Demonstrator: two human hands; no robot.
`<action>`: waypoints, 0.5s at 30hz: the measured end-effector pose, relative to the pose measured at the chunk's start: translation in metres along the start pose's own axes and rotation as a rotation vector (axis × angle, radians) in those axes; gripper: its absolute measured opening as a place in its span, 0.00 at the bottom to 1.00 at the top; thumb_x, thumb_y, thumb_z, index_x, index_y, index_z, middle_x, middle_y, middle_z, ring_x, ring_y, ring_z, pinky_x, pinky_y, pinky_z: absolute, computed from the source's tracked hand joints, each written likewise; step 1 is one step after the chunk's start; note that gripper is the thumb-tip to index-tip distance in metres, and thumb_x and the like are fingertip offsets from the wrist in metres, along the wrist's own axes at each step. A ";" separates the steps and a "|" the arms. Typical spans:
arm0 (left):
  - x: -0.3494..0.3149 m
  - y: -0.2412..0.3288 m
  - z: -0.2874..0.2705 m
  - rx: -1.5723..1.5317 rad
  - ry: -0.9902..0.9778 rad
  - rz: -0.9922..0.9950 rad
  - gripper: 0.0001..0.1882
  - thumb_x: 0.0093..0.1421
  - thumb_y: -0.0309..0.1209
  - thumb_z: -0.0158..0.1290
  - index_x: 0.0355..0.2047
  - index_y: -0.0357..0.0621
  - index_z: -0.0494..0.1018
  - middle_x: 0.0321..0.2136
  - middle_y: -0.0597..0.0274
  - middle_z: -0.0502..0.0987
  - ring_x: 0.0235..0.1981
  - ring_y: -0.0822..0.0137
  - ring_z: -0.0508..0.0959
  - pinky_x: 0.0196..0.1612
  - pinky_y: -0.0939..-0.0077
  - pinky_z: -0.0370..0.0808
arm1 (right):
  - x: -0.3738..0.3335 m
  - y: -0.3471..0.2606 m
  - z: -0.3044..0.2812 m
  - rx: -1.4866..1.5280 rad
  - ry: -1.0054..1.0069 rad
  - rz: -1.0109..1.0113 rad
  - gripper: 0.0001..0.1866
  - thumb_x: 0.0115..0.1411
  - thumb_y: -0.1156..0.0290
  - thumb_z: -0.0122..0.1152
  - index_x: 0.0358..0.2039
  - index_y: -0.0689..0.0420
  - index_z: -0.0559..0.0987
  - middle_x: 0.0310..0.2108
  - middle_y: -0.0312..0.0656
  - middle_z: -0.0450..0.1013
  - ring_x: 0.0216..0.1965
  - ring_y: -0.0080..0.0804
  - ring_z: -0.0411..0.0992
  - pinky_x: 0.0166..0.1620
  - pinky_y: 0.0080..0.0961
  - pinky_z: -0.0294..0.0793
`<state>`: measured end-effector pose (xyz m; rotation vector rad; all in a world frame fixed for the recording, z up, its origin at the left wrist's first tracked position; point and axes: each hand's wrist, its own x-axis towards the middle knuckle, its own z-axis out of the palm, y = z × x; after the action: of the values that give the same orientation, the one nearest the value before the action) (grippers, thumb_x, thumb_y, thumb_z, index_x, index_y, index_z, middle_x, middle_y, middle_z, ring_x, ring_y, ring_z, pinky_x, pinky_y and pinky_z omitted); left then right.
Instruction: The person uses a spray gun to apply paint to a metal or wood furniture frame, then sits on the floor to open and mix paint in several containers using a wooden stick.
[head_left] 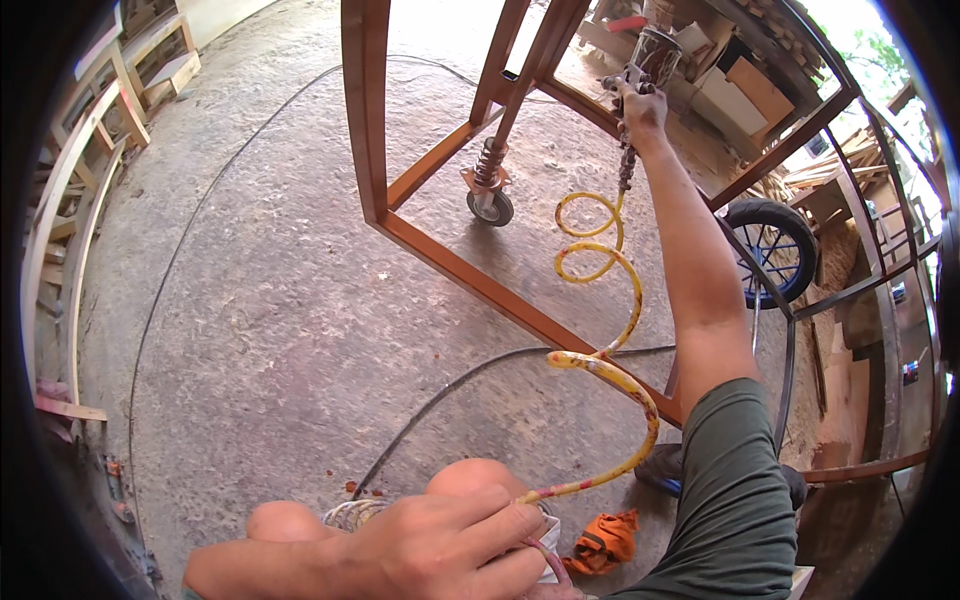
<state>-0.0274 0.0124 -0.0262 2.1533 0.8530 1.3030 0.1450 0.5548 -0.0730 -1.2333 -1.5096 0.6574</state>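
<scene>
My right hand (643, 110) is closed around a paint spray gun (630, 82) with a paint-smeared cup (657, 56) on top, held out at the far right. Beside it stands a large frame of reddish-brown bars (480, 275). From the gun's handle a coiled yellow air hose (635, 310), spotted with paint, loops down toward me. My left hand (440, 545), low in front of my knees, has its fingers closed on the near part of that hose. A spring-mounted caster wheel (490, 207) is at the frame's far side.
An orange cloth (605, 543) lies on the floor near my right leg. Black cables (180, 245) run across the concrete floor (270, 330). A spoked wheel (775, 250) sits right of my forearm. Wooden frames (80, 210) lean at left; wood pieces (750, 90) are piled at far right.
</scene>
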 end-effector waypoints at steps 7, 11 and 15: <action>-0.002 -0.001 -0.007 -0.008 -0.016 0.023 0.16 0.60 0.33 0.59 0.22 0.36 0.68 0.30 0.51 0.72 0.32 0.52 0.81 0.29 0.66 0.78 | -0.008 0.008 0.028 0.077 0.112 -0.062 0.13 0.64 0.63 0.67 0.27 0.59 0.80 0.17 0.38 0.73 0.13 0.26 0.71 0.11 0.27 0.63; -0.003 0.002 -0.012 0.015 -0.006 0.030 0.14 0.59 0.31 0.58 0.22 0.36 0.68 0.31 0.51 0.73 0.33 0.51 0.81 0.30 0.66 0.80 | 0.002 -0.011 0.032 0.218 0.130 -0.121 0.13 0.63 0.63 0.68 0.27 0.59 0.80 0.18 0.37 0.74 0.12 0.25 0.68 0.11 0.27 0.63; -0.005 0.001 -0.014 0.032 -0.006 0.052 0.14 0.58 0.31 0.58 0.22 0.37 0.68 0.31 0.51 0.73 0.34 0.51 0.82 0.30 0.65 0.80 | 0.025 -0.033 0.020 0.145 0.203 -0.227 0.12 0.63 0.64 0.69 0.29 0.59 0.81 0.19 0.37 0.74 0.13 0.25 0.68 0.13 0.27 0.64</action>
<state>-0.0417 0.0090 -0.0220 2.2166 0.8255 1.3158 0.1158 0.5715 -0.0413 -0.9710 -1.3810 0.4678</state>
